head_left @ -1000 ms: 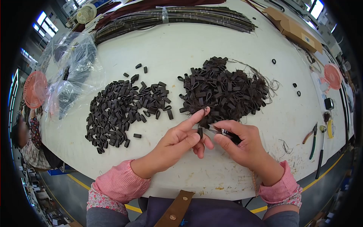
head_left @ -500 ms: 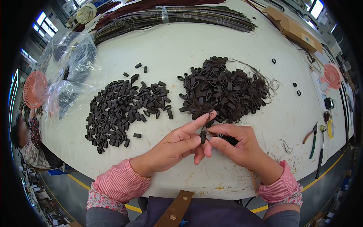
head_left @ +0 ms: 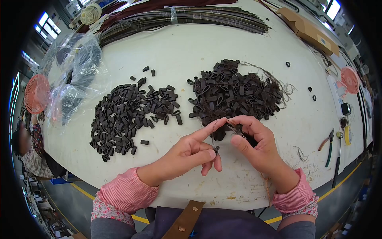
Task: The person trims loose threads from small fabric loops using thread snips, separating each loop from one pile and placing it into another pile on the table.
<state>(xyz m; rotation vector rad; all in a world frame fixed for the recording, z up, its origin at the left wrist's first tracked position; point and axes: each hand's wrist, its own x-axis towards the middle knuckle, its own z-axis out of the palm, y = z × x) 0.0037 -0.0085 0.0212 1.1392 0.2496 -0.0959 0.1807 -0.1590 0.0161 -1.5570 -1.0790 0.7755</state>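
Note:
My left hand (head_left: 185, 153) pinches a small dark strap loop (head_left: 216, 150) between thumb and fingers, its index finger stretched forward. In my right hand (head_left: 260, 147) are black-handled thread snips (head_left: 247, 138), their tip close to the left index fingertip. Fine dark threads run near that fingertip. Just beyond both hands lies a heap of dark loops with frayed threads (head_left: 238, 93). To the left is a second pile of dark loops (head_left: 119, 123), tidier in look, with a few single loops around it.
A bundle of long dark strips (head_left: 191, 16) lies along the table's far side. A clear plastic bag (head_left: 75, 75) is at the left. Pliers (head_left: 330, 147), a long-handled tool (head_left: 338, 159) and yellow tape (head_left: 347, 135) lie at the right. A person sits at far left.
My right hand has moved the snips up and away from the loop, toward the left index fingertip. My left hand keeps the loop and has barely moved.

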